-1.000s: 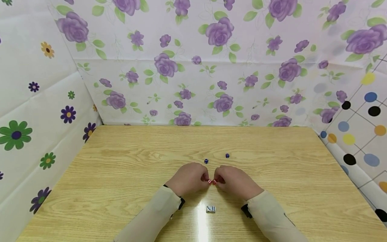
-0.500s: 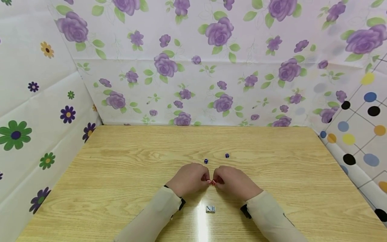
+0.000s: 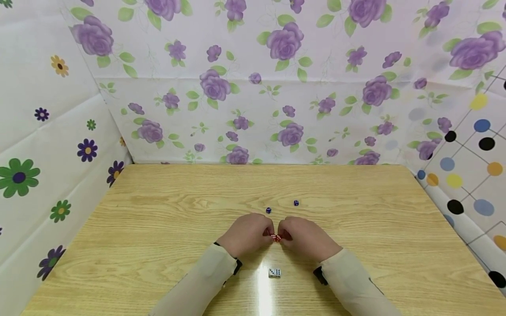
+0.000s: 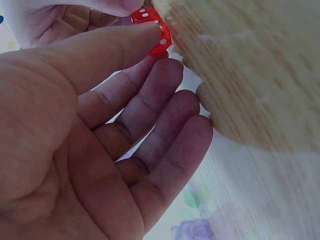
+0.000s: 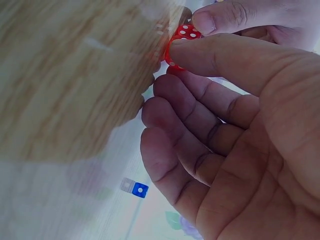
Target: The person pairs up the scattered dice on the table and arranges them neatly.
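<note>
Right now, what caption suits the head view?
Left hand and right hand pinch red dice, blue dice beyond, white dice nearer.

The readable signs are dice pips: three black ones on the left white die, six on the right white die. The right wrist view shows one white pip on a blue die; those on the red dice are partly covered.

left grip: thumb-finger pinch | right grip: thumb-finger pinch | forearms: angled inward
</note>
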`<state>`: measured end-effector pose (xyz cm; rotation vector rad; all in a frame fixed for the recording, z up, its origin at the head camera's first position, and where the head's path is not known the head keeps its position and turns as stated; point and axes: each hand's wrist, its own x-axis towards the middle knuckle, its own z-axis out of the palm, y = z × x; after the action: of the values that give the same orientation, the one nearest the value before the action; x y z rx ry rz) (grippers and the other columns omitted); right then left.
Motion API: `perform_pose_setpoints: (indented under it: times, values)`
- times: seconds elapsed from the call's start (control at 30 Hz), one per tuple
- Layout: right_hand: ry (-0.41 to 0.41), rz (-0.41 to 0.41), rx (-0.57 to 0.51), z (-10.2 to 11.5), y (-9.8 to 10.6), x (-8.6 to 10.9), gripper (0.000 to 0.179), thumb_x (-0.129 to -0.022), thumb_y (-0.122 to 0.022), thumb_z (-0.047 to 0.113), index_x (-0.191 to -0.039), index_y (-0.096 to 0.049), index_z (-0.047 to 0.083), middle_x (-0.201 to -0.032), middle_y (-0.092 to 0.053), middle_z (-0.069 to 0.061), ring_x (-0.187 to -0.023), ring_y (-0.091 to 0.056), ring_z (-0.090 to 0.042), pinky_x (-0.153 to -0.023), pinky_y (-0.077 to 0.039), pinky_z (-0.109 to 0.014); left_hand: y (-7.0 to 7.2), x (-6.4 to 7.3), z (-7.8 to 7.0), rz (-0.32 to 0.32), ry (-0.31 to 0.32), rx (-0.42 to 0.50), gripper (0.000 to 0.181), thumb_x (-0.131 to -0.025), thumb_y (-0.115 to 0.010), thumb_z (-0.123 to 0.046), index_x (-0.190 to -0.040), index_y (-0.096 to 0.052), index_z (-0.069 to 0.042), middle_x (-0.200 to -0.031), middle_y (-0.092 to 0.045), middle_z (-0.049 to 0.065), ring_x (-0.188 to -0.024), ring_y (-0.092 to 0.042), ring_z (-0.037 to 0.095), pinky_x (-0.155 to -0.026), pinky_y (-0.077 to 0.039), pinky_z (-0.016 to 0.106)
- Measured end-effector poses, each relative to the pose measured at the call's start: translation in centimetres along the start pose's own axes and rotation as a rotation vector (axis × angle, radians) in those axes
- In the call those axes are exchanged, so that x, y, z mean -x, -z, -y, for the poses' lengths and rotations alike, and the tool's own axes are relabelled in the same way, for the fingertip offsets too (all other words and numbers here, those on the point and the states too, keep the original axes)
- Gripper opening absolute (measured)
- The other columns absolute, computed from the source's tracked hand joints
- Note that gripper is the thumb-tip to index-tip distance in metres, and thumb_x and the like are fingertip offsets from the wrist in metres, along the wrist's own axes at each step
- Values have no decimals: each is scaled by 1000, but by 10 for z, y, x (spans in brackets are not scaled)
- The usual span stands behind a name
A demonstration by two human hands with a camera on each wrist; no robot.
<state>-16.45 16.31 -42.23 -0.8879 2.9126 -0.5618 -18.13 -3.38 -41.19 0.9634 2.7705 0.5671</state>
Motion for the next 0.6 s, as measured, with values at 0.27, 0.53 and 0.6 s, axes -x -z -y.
perform_pose_setpoints:
  times: [0.27,0.53,0.6]
  values:
    - [-13,2,-16,0,1,0,12,-91,-76,10,-85,-68,17,-79,-61,10,-72,-53,-5,-69,-49,-28,1,0,-1,1,-19,-12,6,-93,-79,-21,-91,-78,-15,-87,-72,-10,-79,-62,4,-74,-52,24]
    - [-4,-1,-14,0,0,0,10,-91,-77,11,-86,-70,15,-79,-61,10,-73,-53,-5,-68,-49,-28,1,0,-1,3,-9,-12,7,-93,-79,-21,-91,-78,-15,-86,-71,-10,-78,-61,4,-74,-52,24]
    - [-2,-3,-15,-1,-1,0,9,-91,-77,11,-87,-71,15,-80,-61,10,-73,-54,-5,-68,-49,-28,1,0,-1,4,-7,-14,7,-93,-79,-21,-91,-78,-15,-86,-71,-10,-79,-61,4,-74,-52,25]
